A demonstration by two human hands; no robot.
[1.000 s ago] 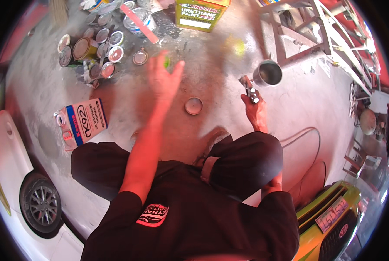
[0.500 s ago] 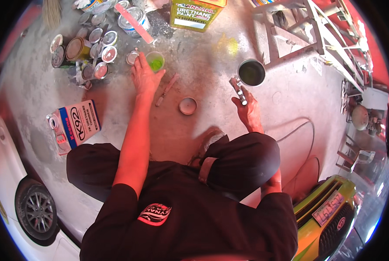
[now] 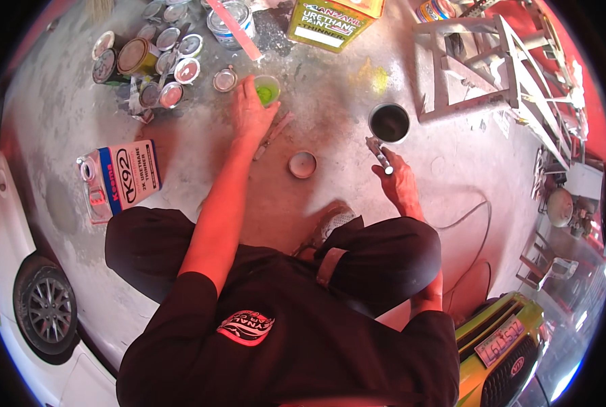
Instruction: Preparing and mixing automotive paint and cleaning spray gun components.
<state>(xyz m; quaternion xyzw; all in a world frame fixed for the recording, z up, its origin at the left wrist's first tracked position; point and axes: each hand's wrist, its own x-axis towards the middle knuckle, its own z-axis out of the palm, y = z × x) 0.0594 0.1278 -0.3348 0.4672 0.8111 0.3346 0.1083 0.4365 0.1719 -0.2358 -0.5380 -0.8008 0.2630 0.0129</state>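
Holding the cup [image 3: 267,93], the left grip [image 3: 250,117] has it just ahead and rightward; the right grip [image 3: 401,179], closed around the spray gun [image 3: 379,150], has its pot [image 3: 389,122] ahead.

From my station I'm seeing a white car [image 3: 4,210] at left; a yellow-green car [image 3: 503,356] is sitting at lower right, and a wooden stand [image 3: 472,104] is resting on the floor [image 3: 187,156], upper right.
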